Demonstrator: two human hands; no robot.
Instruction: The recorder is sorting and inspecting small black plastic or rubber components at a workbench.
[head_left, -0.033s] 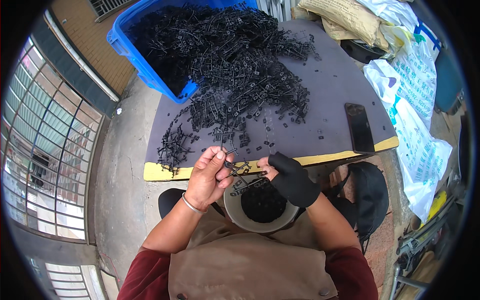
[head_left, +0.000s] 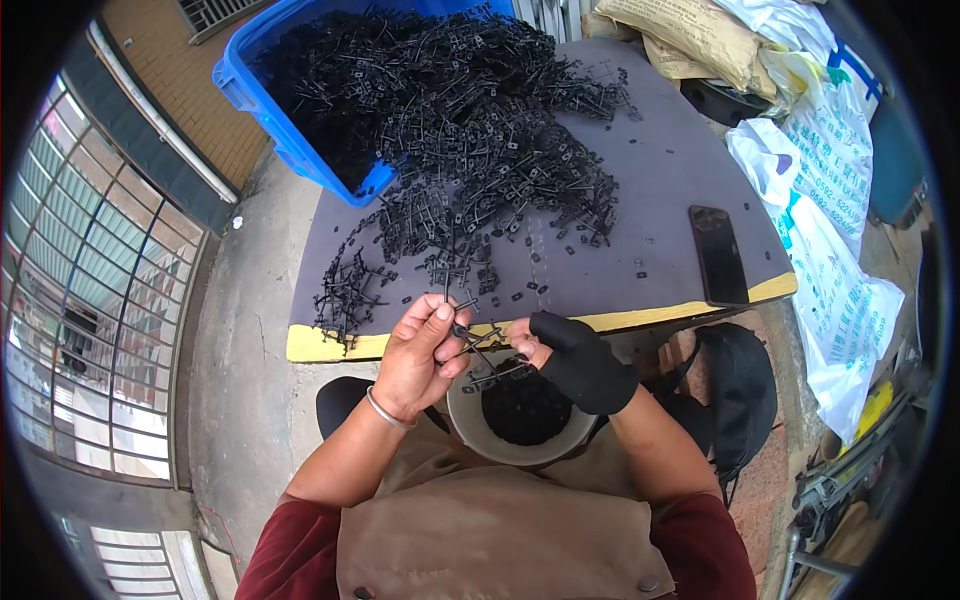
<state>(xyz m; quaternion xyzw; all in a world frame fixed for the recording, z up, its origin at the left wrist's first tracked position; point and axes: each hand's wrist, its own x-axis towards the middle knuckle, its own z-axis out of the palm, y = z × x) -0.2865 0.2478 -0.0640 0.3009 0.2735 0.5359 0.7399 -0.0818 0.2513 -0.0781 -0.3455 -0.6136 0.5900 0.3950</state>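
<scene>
My left hand (head_left: 415,352) pinches a black branching plastic sprue (head_left: 482,340), thin rods with small tabs at their ends, between thumb and fingers. On its right side, my right hand (head_left: 585,360), in a black fingerless glove, has its fingertips closed at the sprue's end; any small piece between them is hidden. Both hands are in front of the table's near edge, above a pale bucket (head_left: 572,445) holding small black pieces (head_left: 525,408). Beyond them, a large heap of similar black sprues (head_left: 500,130) spreads over the dark table (head_left: 670,190).
A blue plastic crate (head_left: 285,135) lies tipped at the far left, spilling sprues. The table has a yellow front edge (head_left: 640,318). A phone (head_left: 718,255) lies near its right end. White plastic bags (head_left: 835,270) hang at the right; a black bag (head_left: 740,395) sits below the table.
My right hand has shifted slightly left, toward my left hand. My left hand stays in nearly the same place with the sprue.
</scene>
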